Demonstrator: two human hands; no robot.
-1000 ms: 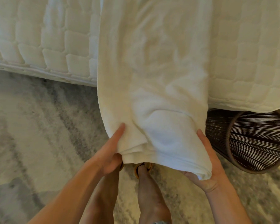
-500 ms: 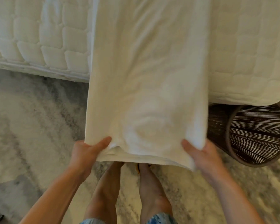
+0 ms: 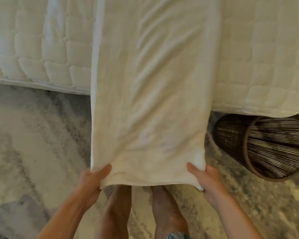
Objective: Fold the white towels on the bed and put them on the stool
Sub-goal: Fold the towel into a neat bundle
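Observation:
A long white towel (image 3: 150,87) lies lengthwise over the quilted white bed (image 3: 41,40) and hangs past the bed's near edge toward me. Its near end is pulled taut between my hands. My left hand (image 3: 93,178) grips the near left corner, thumb on top. My right hand (image 3: 204,178) grips the near right corner, thumb on top. The dark woven stool (image 3: 266,145) stands at the right beside the bed's corner, partly under the mattress edge, with nothing on its visible top.
A grey and cream patterned rug (image 3: 33,144) covers the floor in front of the bed. My bare legs (image 3: 140,209) stand under the towel's near edge. A bit of grey floor (image 3: 9,218) shows at the lower left.
The bunched near end of the towel has been spread flat. My hands moved apart to its two corners and drew it toward me, so it now hangs stretched and wide.

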